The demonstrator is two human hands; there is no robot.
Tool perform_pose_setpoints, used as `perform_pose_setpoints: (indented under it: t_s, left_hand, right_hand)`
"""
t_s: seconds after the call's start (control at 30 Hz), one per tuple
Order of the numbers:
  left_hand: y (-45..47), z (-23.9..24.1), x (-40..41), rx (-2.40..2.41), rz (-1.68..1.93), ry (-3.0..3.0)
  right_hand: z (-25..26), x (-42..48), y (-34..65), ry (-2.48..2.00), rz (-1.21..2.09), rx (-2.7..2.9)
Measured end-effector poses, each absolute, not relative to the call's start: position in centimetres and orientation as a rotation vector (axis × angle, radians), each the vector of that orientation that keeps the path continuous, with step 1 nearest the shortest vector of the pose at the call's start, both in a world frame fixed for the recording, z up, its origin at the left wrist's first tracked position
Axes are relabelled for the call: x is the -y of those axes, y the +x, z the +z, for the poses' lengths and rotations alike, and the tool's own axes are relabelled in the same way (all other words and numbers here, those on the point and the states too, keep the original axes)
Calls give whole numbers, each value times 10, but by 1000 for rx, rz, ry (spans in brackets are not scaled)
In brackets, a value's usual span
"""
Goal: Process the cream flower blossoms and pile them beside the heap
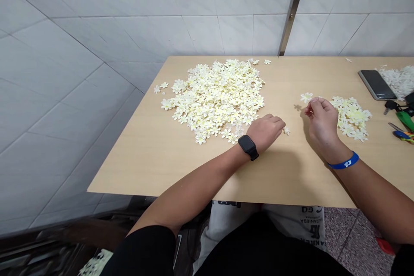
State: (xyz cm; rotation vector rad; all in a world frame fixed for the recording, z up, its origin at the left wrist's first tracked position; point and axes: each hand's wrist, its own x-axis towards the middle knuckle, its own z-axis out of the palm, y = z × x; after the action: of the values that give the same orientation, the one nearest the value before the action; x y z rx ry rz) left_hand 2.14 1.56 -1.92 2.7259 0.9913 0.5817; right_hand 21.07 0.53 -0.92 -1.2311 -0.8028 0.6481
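My left hand (265, 133), with a black watch on its wrist, is closed at the right edge of a large pile of artificial flowers (216, 95), white with pale yellow centres. A small white flower (286, 130) shows at its fingertips, seemingly pinched there. To the right, my right hand (324, 124) wears a blue wristband and is raised slightly above the table. Its thumb and fingers pinch a single artificial flower (306, 97). Directly beyond that hand lies a smaller heap of flowers (352, 118), partly hidden by it.
On the right of the wooden table (142, 159) lie a phone (377, 85), a mound of small white pieces (401, 81), keys (391, 105) and colourful-handled scissors (403, 134). A tiled wall (200, 34) borders the back. More flowers (96, 263) show below at lower left.
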Motion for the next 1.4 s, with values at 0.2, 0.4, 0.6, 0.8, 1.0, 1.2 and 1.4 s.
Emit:
perform_pose_setpoints:
  t_s: [0.2, 0.4, 0.6, 0.8, 1.0, 1.2, 1.4]
  left_hand:
    - [13, -18, -26, -1139, 769, 2497]
    - [0, -16, -43, -1272, 1247, 1937]
    - [0, -18, -47, -1231, 1384, 1731]
    - [6, -12, -33, -1133, 1298, 1853]
    - [11, -3, -14, -800, 1248, 2197]
    - [10, -2, -13, -797, 1247, 2223]
    - [9, -4, -14, -759, 1255, 2220]
  right_hand:
    - [7, 15, 188, -1084, 946, 792]
    - [-9, 43, 144, -973, 1471, 743]
    - [-30, 8, 175, -1109, 1012, 646]
    - [-9, -5, 208, -1106, 859, 639]
    - [4, 22, 175, -1073, 1030, 920]
    - [9, 33, 169, -1047, 1110, 1103]
    - [6, 33, 170, -1030, 1138, 1112]
